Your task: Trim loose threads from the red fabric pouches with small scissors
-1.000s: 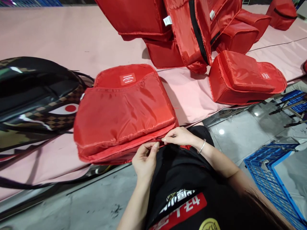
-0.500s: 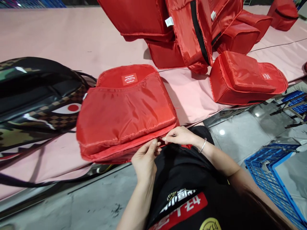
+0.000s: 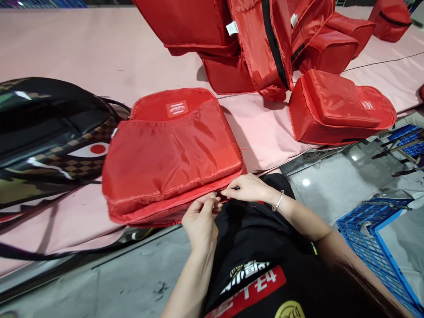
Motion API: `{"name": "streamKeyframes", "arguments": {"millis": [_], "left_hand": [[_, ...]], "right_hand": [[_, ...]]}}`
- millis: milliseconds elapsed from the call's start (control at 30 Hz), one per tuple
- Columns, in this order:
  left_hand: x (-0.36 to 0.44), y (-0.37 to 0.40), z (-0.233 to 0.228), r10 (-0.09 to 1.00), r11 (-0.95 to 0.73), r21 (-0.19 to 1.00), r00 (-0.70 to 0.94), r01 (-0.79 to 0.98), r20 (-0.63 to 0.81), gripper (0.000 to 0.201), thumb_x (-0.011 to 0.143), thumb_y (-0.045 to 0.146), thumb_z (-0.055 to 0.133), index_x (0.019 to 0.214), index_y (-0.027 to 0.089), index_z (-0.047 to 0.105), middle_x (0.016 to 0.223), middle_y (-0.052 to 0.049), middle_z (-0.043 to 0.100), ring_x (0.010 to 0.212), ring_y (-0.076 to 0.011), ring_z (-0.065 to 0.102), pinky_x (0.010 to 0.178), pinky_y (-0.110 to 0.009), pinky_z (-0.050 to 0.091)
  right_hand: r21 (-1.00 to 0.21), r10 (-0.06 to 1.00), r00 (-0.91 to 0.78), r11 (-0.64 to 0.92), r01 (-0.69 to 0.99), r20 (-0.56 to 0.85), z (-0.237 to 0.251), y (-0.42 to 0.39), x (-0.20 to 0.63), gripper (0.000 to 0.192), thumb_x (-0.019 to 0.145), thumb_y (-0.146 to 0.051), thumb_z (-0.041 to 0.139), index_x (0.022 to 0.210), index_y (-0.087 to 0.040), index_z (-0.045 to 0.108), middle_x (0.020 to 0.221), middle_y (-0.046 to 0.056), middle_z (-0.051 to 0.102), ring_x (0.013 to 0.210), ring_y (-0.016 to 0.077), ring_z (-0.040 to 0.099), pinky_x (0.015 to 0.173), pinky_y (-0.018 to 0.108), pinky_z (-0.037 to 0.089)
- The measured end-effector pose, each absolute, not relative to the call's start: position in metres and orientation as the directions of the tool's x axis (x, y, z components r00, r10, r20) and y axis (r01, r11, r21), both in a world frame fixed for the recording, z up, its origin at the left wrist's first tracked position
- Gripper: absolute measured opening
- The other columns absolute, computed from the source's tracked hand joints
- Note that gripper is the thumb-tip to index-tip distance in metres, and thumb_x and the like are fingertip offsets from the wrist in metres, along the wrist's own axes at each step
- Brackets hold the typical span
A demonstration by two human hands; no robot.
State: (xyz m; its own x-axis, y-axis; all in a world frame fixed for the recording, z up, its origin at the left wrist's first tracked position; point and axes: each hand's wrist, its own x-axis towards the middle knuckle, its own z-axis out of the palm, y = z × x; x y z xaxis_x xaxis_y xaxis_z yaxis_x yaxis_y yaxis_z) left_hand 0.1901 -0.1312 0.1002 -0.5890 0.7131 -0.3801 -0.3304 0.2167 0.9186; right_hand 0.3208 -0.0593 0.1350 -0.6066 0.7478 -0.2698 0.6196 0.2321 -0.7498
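Note:
A red nylon bag lining (image 3: pixel 175 154) with a slip pocket and a small sewn label lies in front of me, at the table's near edge. My left hand (image 3: pixel 202 216) is closed in a pinch at its near lower edge. Close beside it my right hand (image 3: pixel 248 187), with a bracelet on the wrist, also pinches that edge. The fingertips of both hands almost meet. The exact bit of edge between them is too small and partly hidden to make out.
Left of the lining stands a glossy black and camouflage patterned backpack (image 3: pixel 49 141). Another red lining (image 3: pixel 344 106) lies to the right on the pink table cover (image 3: pixel 82 48). Several more red linings (image 3: pixel 258 44) are piled behind. A blue plastic crate (image 3: pixel 367 229) is on the floor at right.
The right hand's fingertips have shifted very slightly left, toward the left hand. The lining appears a little further left, along with the whole view. Both hands keep their pinch.

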Motion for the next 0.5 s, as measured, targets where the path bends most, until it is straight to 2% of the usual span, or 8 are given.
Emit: {"name": "streamKeyframes", "arguments": {"millis": [300,500], "left_hand": [[0.1905,-0.1322,0.1006,0.721,0.209,0.919,-0.581,-0.335,-0.376,0.022,0.048,0.023,0.071,0.064,0.012,0.061,0.058,0.001,0.057,0.05,-0.0075,0.048,0.05,-0.019,0.038],[0.1879,-0.1359,0.0945,0.763,0.216,0.924,-0.535,-0.317,-0.362,0.022,0.051,0.025,0.072,0.064,0.013,0.06,0.057,0.001,0.056,0.05,-0.0077,0.047,0.051,-0.019,0.038]], "right_hand": [[-0.733,0.751,-0.617,0.28,0.621,-0.235,0.1319,-0.0586,0.3207,0.03,0.086,-0.039,0.053,0.08,-0.018,0.073,0.062,-0.002,0.059,0.055,0.0081,0.04,0.054,0.021,0.024],[-0.78,0.741,-0.649,0.301,0.549,-0.171,0.1296,-0.0609,0.3236,0.026,0.085,-0.037,0.057,0.078,-0.017,0.072,0.063,-0.002,0.06,0.055,0.0077,0.044,0.055,0.021,0.026]]}}
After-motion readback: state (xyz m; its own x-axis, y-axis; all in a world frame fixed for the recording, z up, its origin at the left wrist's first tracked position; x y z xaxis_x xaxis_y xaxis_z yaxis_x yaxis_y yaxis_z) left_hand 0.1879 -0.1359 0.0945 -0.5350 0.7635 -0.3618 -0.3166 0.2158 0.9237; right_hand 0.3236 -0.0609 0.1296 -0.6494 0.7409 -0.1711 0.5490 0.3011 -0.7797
